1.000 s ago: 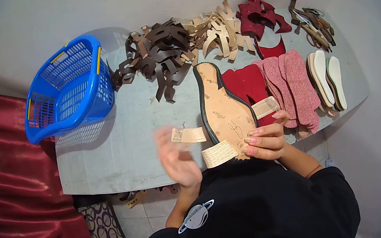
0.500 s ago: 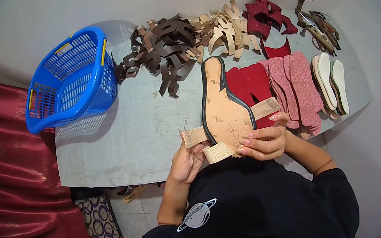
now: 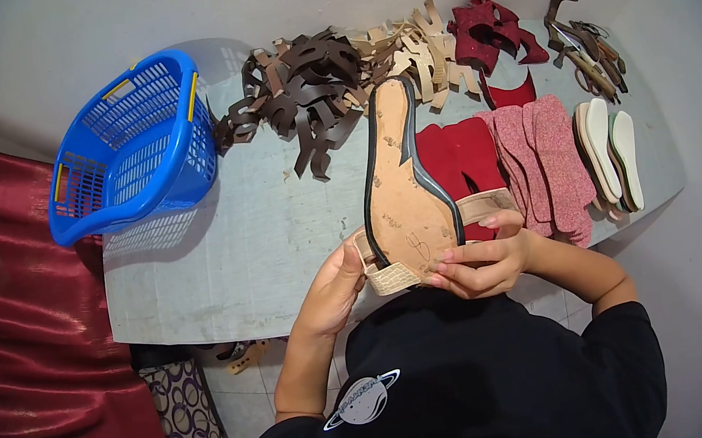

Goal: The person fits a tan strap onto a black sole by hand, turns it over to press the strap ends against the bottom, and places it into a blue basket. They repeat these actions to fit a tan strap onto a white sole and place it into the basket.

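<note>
- Tan leather sandal sole with black edge (image 3: 402,192), centre frame, underside up, heel toward the person, so the bottom face is exposed.
- Left hand (image 3: 330,289): grip closed on beige textured strap (image 3: 391,278), pressing it against the sole's left edge.
- Right hand (image 3: 483,260): grip pinches the heel end to steady it.
- Free room: bare grey tabletop (image 3: 219,260) left of centre. Blue plastic basket (image 3: 130,145) upper left, brown leather cutouts (image 3: 303,97) along the top, red felt insoles (image 3: 456,155) to the right.
</note>
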Motion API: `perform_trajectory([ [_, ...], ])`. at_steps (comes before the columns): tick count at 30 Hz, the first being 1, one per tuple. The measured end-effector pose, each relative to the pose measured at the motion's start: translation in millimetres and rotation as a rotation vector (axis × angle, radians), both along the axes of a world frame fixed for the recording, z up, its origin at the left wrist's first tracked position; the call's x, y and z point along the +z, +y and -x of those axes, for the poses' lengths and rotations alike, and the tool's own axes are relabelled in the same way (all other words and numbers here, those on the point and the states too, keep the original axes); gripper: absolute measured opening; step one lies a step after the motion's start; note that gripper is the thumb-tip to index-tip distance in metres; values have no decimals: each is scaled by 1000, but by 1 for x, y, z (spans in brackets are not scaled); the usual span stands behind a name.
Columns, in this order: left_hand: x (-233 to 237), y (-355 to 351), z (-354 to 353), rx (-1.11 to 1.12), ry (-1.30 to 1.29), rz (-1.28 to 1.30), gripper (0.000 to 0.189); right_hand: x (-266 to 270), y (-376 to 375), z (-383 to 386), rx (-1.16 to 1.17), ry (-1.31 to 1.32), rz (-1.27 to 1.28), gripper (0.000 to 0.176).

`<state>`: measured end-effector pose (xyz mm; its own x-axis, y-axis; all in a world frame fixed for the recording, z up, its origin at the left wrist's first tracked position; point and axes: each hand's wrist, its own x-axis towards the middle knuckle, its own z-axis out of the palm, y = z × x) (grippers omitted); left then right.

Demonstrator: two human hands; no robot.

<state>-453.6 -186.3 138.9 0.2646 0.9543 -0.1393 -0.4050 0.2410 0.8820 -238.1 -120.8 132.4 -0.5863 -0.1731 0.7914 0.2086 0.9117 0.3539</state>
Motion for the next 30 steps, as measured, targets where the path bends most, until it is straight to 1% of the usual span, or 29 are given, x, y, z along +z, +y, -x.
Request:
perform_trajectory([
  [6, -3, 7, 2, -22, 42, 5, 51, -1, -1, 5, 3, -3, 15, 13],
  [12, -12, 10, 1, 39, 42, 53, 39, -4, -3, 10, 7, -6, 30, 12],
  [24, -21, 12, -6, 142, 21, 60, 32, -3, -2, 13, 2, -13, 20, 12],
  [30, -29, 13, -8, 200, 83, 59, 25, -8, -2, 15, 5, -43, 30, 13],
])
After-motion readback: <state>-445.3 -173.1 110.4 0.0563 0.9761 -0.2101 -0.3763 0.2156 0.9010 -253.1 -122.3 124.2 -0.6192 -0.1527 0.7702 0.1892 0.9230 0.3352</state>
